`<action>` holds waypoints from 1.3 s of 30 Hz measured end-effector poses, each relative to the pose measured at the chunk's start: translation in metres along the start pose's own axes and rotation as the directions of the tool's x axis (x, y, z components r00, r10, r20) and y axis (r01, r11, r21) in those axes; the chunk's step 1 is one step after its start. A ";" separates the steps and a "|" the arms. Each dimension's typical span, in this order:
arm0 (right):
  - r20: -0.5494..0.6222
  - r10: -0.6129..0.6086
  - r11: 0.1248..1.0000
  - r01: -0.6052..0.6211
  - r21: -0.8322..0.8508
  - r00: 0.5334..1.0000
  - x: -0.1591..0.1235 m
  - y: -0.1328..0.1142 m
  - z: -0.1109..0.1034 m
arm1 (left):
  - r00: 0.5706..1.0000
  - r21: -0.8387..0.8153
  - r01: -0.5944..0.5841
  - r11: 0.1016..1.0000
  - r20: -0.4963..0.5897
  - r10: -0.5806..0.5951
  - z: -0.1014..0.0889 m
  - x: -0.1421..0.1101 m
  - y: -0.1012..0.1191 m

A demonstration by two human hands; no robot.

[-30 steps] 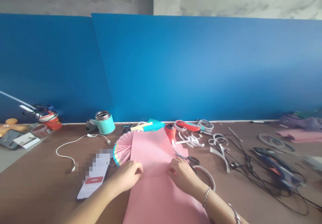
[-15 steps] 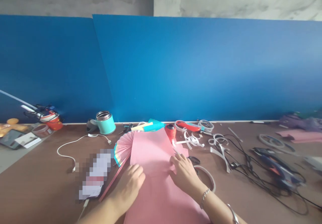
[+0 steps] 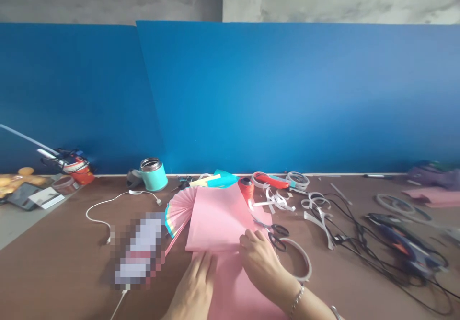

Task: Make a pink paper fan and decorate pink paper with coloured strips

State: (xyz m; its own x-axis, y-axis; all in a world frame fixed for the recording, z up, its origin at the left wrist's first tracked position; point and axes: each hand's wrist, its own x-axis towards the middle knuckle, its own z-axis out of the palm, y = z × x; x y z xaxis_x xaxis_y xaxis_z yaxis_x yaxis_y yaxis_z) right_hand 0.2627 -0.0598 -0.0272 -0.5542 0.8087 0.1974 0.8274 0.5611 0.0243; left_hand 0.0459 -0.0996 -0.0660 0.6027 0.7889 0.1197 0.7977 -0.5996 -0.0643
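Note:
A long sheet of pink paper (image 3: 220, 219) lies lengthwise in front of me, with a crosswise edge or fold running over its middle. My left hand (image 3: 197, 284) rests flat at the left end of that edge, fingertips stretched out on the paper. With curled fingers, my right hand (image 3: 261, 268) grips the paper at the right end of the edge; the fingertips are partly hidden. A pleated pink paper fan (image 3: 178, 210) with a blue and yellow rim lies against the sheet's left side. Scissors (image 3: 278, 236) with dark handles lie beside my right hand.
A phone (image 3: 140, 250), blurred out, lies left of the paper, with a white cable (image 3: 97, 220) behind it. Along the back stand a turquoise cup (image 3: 154, 177) and a red thread spool (image 3: 246, 188). Tape rolls (image 3: 305, 262), white strips and a corded tool (image 3: 402, 248) lie at right.
Both hands have drawn closer to me and inward along the paper. A crosswise edge now shows between them. My right fingers have closed on the paper, and the scissors are more exposed.

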 end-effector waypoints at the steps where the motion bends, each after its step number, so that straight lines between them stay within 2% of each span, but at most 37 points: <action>1: 0.000 -0.010 1.000 0.010 -0.014 1.000 0.000 0.001 0.000 | 1.000 -0.024 0.012 1.000 0.006 -0.012 -0.005 0.004 0.001; 4: -0.004 -0.025 0.998 0.025 -0.050 1.000 0.001 0.003 0.000 | 0.993 -0.074 0.107 0.992 0.049 -0.103 -0.023 0.018 0.002; 7: -0.004 -0.043 0.997 0.042 -0.059 0.999 0.003 0.004 -0.003 | 0.973 -0.070 0.192 0.979 0.148 -0.180 -0.040 0.031 -0.001; 9: 0.011 -0.060 0.997 0.060 -0.052 0.998 0.003 0.004 -0.006 | 0.972 -0.067 0.162 0.984 0.181 -0.148 -0.050 0.036 -0.006; 12: 0.011 -0.076 0.996 0.077 -0.051 0.997 0.003 0.005 -0.007 | 0.978 -0.046 0.057 0.997 0.202 -0.047 -0.056 0.041 -0.014; 15: -0.015 -0.085 0.995 0.084 -0.057 0.996 0.003 0.005 -0.004 | 0.982 -0.017 -0.010 1.000 0.190 0.013 -0.054 0.043 -0.020; 18: -0.022 -0.078 0.996 0.077 -0.046 0.997 0.003 0.006 0.001 | 0.987 -0.027 -0.020 0.999 0.159 0.024 -0.050 0.044 -0.024; 20: -0.024 -0.018 1.000 0.017 -0.014 1.000 0.004 0.007 0.004 | 0.988 -0.056 0.000 0.998 0.156 0.008 -0.048 0.045 -0.026; 24: -0.066 0.196 0.978 -0.191 0.084 0.978 0.005 0.008 0.009 | 0.984 -0.164 0.057 0.985 0.173 -0.028 -0.050 0.050 -0.033; 27: -0.081 0.254 0.962 -0.244 0.122 0.964 0.005 0.009 0.010 | 0.985 -0.285 0.097 0.954 0.162 -0.052 -0.057 0.057 -0.039; 29: -0.056 0.270 0.954 -0.258 0.154 0.961 0.006 0.010 0.008 | 0.980 -0.352 0.138 0.926 0.181 -0.077 -0.061 0.063 -0.042; 34: 0.084 0.354 0.892 -0.363 0.271 0.932 0.010 0.019 0.000 | 0.940 -0.403 0.249 0.880 0.319 -0.120 -0.065 0.076 -0.049; 39: 0.151 0.434 0.840 -0.459 0.290 0.888 0.017 0.028 0.002 | 0.928 -0.412 0.308 0.857 0.329 -0.175 -0.060 0.081 -0.055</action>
State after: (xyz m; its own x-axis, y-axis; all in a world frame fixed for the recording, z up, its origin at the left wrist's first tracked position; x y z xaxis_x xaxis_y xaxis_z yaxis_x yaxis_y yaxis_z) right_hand 0.2759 -0.0295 -0.0255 -0.1472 0.9884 0.0380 0.9228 0.1510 -0.3545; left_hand 0.0497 -0.0109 0.0070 0.4269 0.8810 -0.2040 0.8608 -0.3267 0.3902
